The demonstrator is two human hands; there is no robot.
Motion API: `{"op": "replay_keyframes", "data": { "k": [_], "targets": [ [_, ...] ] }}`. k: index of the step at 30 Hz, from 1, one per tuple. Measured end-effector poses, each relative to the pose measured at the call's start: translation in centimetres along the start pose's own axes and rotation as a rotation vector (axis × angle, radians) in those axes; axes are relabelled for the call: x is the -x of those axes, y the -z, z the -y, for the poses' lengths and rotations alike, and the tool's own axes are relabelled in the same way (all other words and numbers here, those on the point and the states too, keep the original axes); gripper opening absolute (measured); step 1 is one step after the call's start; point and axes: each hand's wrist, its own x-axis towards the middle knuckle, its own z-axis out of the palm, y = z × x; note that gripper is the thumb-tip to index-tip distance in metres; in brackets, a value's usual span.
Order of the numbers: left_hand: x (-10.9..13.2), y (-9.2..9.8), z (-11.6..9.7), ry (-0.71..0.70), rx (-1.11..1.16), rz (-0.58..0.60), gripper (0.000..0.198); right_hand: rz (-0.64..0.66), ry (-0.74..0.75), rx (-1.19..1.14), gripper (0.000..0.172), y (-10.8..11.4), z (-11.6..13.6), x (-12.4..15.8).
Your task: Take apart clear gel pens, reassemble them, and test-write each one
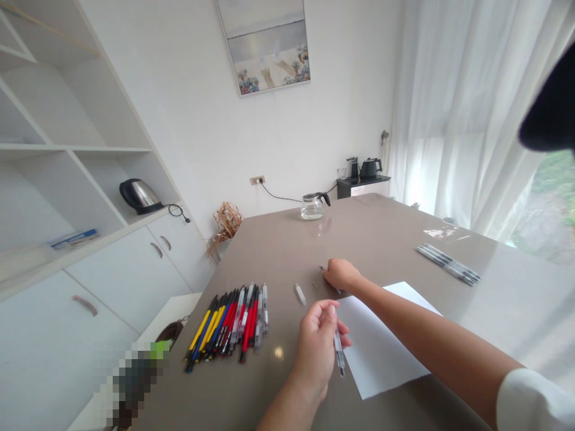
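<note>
Between the thumb and fingers of my left hand (pixel 317 335) is a clear-barrelled pen (pixel 339 350), its lower end slanting down over the paper's edge. My right hand (pixel 340 274) reaches across to the tabletop, fingers closed on a thin pen refill (pixel 321 269) that pokes out at the left; the fingertips are partly hidden. Just left of it lie a tiny spring-like piece (pixel 314 284) and a short clear pen barrel part (pixel 300 294). A white sheet of paper (pixel 386 341) lies beneath my right forearm.
Many yellow, blue, red and clear pens (pixel 231 320) lie in a row at the left. Several clear pens (pixel 449 264) lie grouped at the right. A glass pot (pixel 312 208) stands at the table's (pixel 269 251) far end, near white scraps (pixel 440 231) farther right.
</note>
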Motion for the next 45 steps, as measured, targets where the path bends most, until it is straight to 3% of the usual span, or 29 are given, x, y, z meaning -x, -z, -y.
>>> {"op": "replay_keyframes", "data": {
  "k": [7, 12, 13, 15, 18, 21, 25, 29, 33, 35, 40, 45],
  "targets": [
    [0.1, 0.0, 0.0, -0.002, 0.001, -0.006, 0.037, -0.028, 0.03, -0.076, 0.028, 0.7, -0.2, 0.1],
    [0.0, 0.1, 0.0, -0.014, 0.007, -0.047, 0.042, -0.028, 0.16, -0.216, 0.032, 3.2, 0.4, 3.2],
    [0.0, 0.2, 0.0, -0.022, 0.014, -0.056, 0.045, 0.02, 0.224, -0.278, 0.033, 3.7, 0.5, 4.3],
    [-0.1, 0.2, 0.0, -0.032, 0.036, -0.061, 0.049, 0.304, 0.416, -0.6, 0.036, 4.5, 0.6, 6.5],
    [-0.2, 0.0, -0.1, -0.025, 0.109, -0.015, 0.053, 0.594, 0.544, -0.892, 0.035, 4.6, 0.2, 8.9],
    [-0.2, -0.3, -0.2, 0.011, 0.171, 0.01, 0.058, 0.719, 0.571, -1.076, 0.032, 3.9, -0.6, 9.8],
    [-0.3, -0.3, -0.3, 0.065, 0.213, -0.017, 0.061, 0.793, 0.595, -1.166, 0.028, 3.1, -1.4, 9.8],
    [-0.5, 0.0, -0.4, 0.092, 0.259, -0.019, 0.057, 0.802, 0.469, -1.337, 0.02, 3.0, -1.6, 9.5],
    [-0.7, 0.1, -0.4, 0.057, 0.322, -0.022, 0.054, 0.624, 0.142, -1.761, 0.009, 3.0, -2.2, 8.5],
    [-0.7, 0.1, -0.3, 0.05, 0.32, -0.019, 0.051, 0.562, 0.049, -1.882, 0.007, 2.9, -2.5, 7.9],
    [-0.6, 0.0, -0.4, 0.042, 0.302, 0.025, 0.047, 0.591, -0.053, -1.778, 0.008, 2.4, -2.2, 8.1],
    [-0.4, 0.0, -0.7, -0.017, 0.266, 0.037, 0.043, 0.626, -0.001, -1.615, 0.01, 1.9, -1.6, 9.0]
  ]
}}
